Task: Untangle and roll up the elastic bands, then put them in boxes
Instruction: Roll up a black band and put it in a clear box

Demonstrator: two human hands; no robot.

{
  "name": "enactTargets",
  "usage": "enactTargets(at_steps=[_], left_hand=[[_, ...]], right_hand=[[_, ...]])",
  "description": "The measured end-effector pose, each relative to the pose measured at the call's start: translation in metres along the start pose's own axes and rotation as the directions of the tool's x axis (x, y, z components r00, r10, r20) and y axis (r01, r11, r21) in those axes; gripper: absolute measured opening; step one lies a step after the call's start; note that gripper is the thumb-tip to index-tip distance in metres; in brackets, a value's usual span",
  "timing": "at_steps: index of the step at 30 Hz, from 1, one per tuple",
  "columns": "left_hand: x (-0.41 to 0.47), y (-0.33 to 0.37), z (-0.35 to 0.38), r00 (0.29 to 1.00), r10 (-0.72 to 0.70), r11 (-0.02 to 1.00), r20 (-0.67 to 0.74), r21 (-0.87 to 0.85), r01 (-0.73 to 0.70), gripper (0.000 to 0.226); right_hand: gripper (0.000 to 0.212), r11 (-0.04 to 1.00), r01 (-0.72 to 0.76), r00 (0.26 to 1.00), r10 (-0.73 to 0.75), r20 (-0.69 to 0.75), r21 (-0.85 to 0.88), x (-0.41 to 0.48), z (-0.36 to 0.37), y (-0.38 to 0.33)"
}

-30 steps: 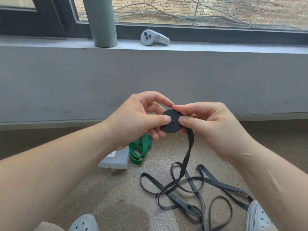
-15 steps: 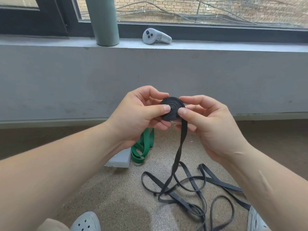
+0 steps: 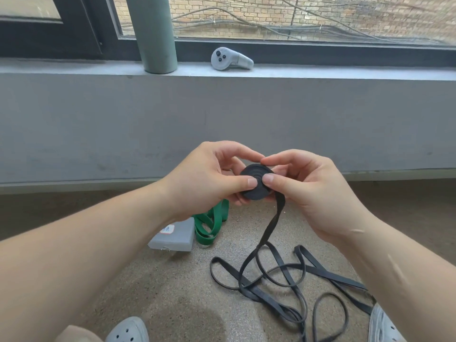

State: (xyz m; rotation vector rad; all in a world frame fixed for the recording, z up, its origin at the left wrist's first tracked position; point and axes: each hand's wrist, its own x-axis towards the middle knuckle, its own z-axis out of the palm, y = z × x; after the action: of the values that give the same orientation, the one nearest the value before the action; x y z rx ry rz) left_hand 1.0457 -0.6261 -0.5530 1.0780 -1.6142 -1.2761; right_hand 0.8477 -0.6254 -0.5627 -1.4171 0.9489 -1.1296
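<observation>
While left hand [image 3: 204, 181] and right hand [image 3: 303, 188] pinch black coil [image 3: 255, 185], we note most black band [image 3: 276, 280] loose on floor; green band [image 3: 209, 225] unrolled beside box [image 3: 175, 239].

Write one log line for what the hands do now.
step: rolling | hands: left, right pinch flat black rubber band coil | tail: loose on floor

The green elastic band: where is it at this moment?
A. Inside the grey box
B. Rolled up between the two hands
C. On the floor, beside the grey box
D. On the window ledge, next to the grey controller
C: the green elastic band lies in loose loops on the floor, just right of the grey box, while both hands hold only the black roll.
</observation>
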Motion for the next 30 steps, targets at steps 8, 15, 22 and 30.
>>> enactTargets(at_steps=[8,15,22,30], left_hand=[[0.000,-0.001,0.006,0.990,-0.001,0.960,-0.140,-0.277,-0.038,0.022],[0.000,0.003,0.014,0.981,-0.020,0.920,-0.195,-0.389,-0.058,0.021],[-0.001,0.003,0.024,0.984,-0.075,0.849,-0.160,-0.527,-0.021,0.028],[-0.003,0.004,0.023,0.988,-0.087,0.802,-0.127,-0.597,-0.006,0.027]], right_hand=[[0.011,0.997,0.011,0.997,-0.006,-0.073,0.079,-0.001,0.003,-0.006],[0.006,0.998,0.051,0.985,-0.043,-0.169,0.040,-0.002,0.003,-0.006],[0.014,0.993,0.089,0.981,-0.073,-0.180,0.083,-0.002,0.004,-0.004],[0.024,0.982,0.188,0.975,-0.185,-0.126,0.011,-0.003,0.003,-0.002]])
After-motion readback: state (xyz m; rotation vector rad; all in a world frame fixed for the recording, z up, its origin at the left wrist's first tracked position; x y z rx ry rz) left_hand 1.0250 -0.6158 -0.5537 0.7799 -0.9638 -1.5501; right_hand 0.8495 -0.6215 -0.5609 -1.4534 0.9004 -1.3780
